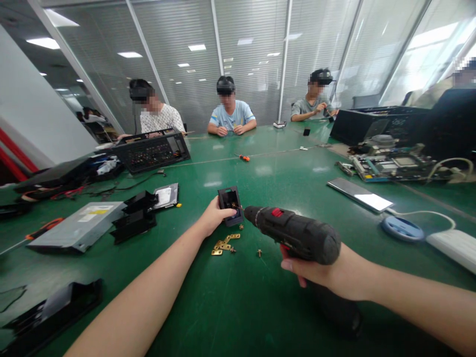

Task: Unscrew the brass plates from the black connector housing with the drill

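Observation:
My left hand [212, 216] grips a small black open box [231, 196] by its left side, the thumb reaching over its opening. Small brass-coloured bits show inside it, too small to name. My right hand [320, 270] is wrapped round the handle of a black cordless drill [297, 233] with a red switch on top. The drill's chuck points left, close to the box's right side; I cannot tell whether its tip touches. Just below the box lie several brass plates [223, 245] with holes. A screw [259, 253] stands on the green table [267, 307] to their right.
Left are a silver drive [80, 225], black brackets [136, 218], a hard disk [166, 196] and a black computer case [154, 151]. An orange screwdriver [244, 158] lies ahead. To the right are a phone [359, 194], a blue round object [402, 228] and circuit boards [397, 166]. Several people sit opposite.

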The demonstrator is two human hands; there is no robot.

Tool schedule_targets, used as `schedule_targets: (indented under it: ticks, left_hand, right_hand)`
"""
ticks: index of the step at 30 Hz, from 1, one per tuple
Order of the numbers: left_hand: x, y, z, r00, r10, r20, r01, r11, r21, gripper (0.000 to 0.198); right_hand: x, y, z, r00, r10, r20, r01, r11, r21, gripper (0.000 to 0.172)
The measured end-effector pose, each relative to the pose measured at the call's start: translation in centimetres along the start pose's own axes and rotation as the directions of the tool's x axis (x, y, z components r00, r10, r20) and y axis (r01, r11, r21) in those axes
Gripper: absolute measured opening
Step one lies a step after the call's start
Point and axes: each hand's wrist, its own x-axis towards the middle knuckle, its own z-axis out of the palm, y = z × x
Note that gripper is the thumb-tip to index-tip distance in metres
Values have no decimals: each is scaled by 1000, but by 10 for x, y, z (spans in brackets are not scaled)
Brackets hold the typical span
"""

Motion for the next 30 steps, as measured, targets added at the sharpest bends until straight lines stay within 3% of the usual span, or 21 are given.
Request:
schedule_targets:
  ticks: [3, 7, 22, 27, 30]
  left_hand:
    - [0, -1, 0, 1000, 6, -28, -5, 1000, 11, 54]
    - [1, -3, 1, 999, 2, -35, -3, 1000, -11, 57]
    - [0, 2, 4, 1000, -5, -23, 5, 1000, -16, 54]
    - [2, 0, 2, 999, -27, -36, 27, 1000, -8, 52]
    - [2, -1, 2, 999, -39, -38, 38, 999, -21, 53]
  right_hand:
    - [-1, 4, 1, 1000, 0, -23, 1, 999, 52, 69]
    - [-2, 5, 2, 998, -12, -63, 15, 998, 56, 79]
    - [-4, -9, -4, 999, 6, 46, -2, 997, -83, 87]
    - [-1, -20, -11, 987, -144, 65, 157, 935, -317, 72]
    - [0, -25, -15, 983, -175, 54, 181, 887, -424, 56]
